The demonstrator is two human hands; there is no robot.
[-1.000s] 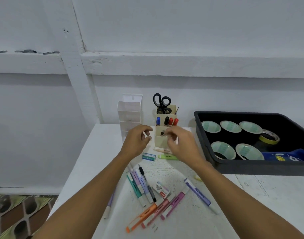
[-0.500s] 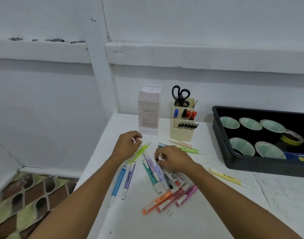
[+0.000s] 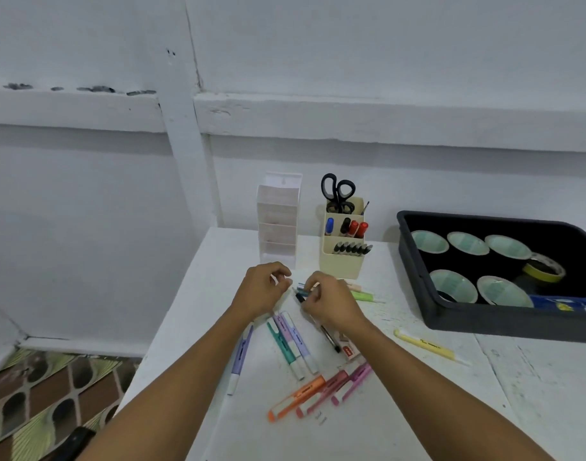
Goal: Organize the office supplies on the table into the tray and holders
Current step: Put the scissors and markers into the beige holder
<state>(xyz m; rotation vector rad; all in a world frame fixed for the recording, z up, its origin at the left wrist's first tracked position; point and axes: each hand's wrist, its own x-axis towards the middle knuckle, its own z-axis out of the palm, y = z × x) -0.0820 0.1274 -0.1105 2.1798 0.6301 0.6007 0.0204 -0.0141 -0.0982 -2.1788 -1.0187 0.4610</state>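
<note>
In front of the cream holder (image 3: 341, 266), the right hand (image 3: 331, 306) pinches one black pen (image 3: 299, 297); the left hand (image 3: 258, 291) is curled, and I cannot tell if it grasps something. Right of the holder, one black tray (image 3: 484, 319) contains six tape rolls (image 3: 429, 241) on the white table (image 3: 534, 377).

Pastel highlighters (image 3: 299, 342) lie scattered on the desk (image 3: 517, 394); the right grip (image 3: 328, 304) pinches a black pen (image 3: 301, 297). A cream holder (image 3: 341, 264) stands holding scissors (image 3: 338, 193) and markers (image 3: 351, 227); tape rolls (image 3: 452, 286) sit in the black tray (image 3: 484, 319).

White painted wall (image 3: 351, 54) — scuffed ledge (image 3: 384, 114), white table (image 3: 534, 377), patterned floor (image 3: 35, 394)
</note>
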